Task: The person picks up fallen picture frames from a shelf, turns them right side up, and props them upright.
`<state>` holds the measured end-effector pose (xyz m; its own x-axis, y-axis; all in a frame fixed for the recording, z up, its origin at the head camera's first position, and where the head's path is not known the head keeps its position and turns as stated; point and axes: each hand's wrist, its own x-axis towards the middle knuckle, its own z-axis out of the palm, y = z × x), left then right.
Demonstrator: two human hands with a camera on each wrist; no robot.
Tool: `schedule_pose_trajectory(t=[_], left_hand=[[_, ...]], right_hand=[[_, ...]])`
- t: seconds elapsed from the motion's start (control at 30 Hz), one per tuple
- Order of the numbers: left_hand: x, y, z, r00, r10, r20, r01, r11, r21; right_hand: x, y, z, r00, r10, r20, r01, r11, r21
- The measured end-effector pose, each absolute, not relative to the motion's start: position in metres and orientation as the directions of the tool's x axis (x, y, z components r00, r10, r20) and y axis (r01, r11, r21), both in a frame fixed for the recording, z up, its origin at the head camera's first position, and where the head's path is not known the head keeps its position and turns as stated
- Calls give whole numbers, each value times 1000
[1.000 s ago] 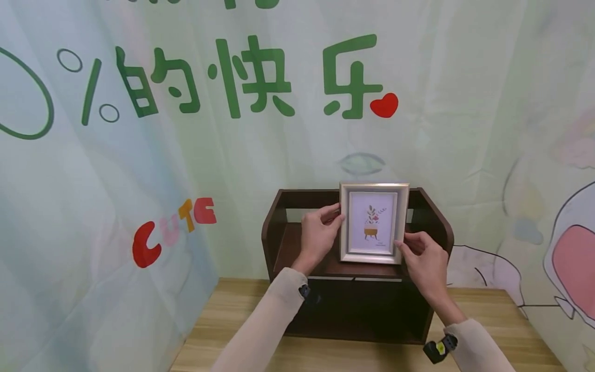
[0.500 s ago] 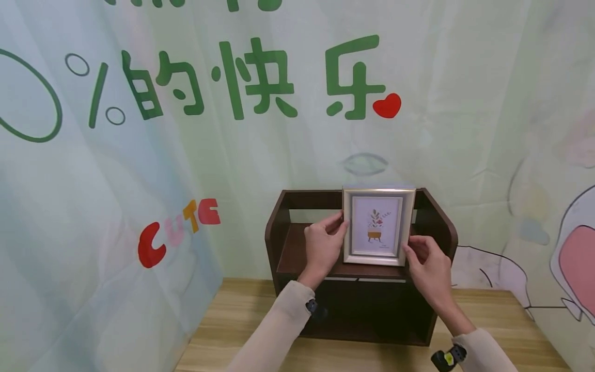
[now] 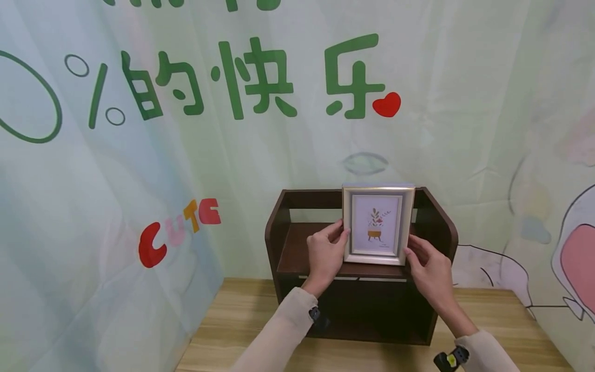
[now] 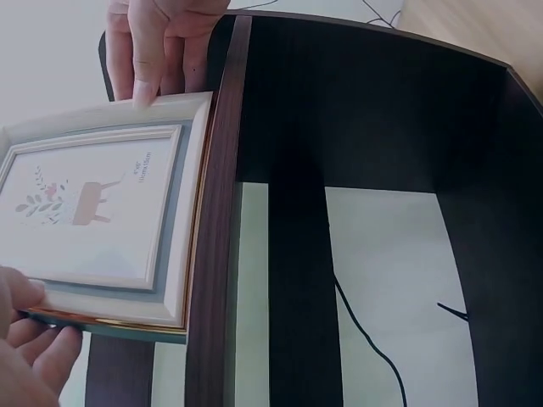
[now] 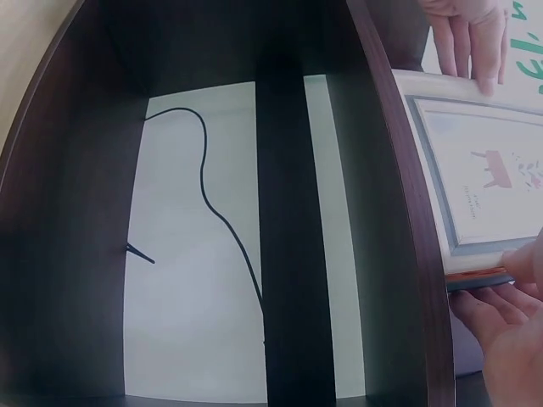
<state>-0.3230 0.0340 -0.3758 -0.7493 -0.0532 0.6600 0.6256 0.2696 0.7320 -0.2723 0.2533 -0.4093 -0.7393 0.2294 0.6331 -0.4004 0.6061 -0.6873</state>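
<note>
A champagne-coloured picture frame stands upright on the upper shelf of a dark brown desktop shelf unit, near its front edge. It holds a print of a plant in an orange-brown pot on legs. My left hand pinches the frame's left side, thumb at the front edge and fingers behind. On the opposite side my right hand pinches the lower right edge the same way. The left wrist view shows the left fingers curled behind the frame; the right fingers do likewise in the right wrist view.
The shelf unit has raised side panels and a back rail. Below is a lower compartment; a thin black cable shows through its back opening. It stands on a wood-grain table before a printed curtain.
The picture frame has turned slightly and shifted a little right in view, partly with the camera. My left hand has slid lower along its side; my right thumb has moved toward the frame's outer edge.
</note>
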Motion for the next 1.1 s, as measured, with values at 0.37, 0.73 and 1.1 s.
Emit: schedule_pose_trajectory(t=[0.37, 0.73, 1.1], left_hand=[[-331, 33, -374, -748, -58, 661, 624, 277, 730], [-352, 27, -372, -766, 8, 642, 617, 286, 733], [-372, 28, -368, -812, 63, 581, 572, 285, 769]], right_hand=[[-270, 252, -408, -755, 225, 616, -379, 617, -690], [-257, 248, -404, -789, 186, 586, -381, 600, -703], [-259, 244, -408, -803, 140, 579, -392, 609, -690]])
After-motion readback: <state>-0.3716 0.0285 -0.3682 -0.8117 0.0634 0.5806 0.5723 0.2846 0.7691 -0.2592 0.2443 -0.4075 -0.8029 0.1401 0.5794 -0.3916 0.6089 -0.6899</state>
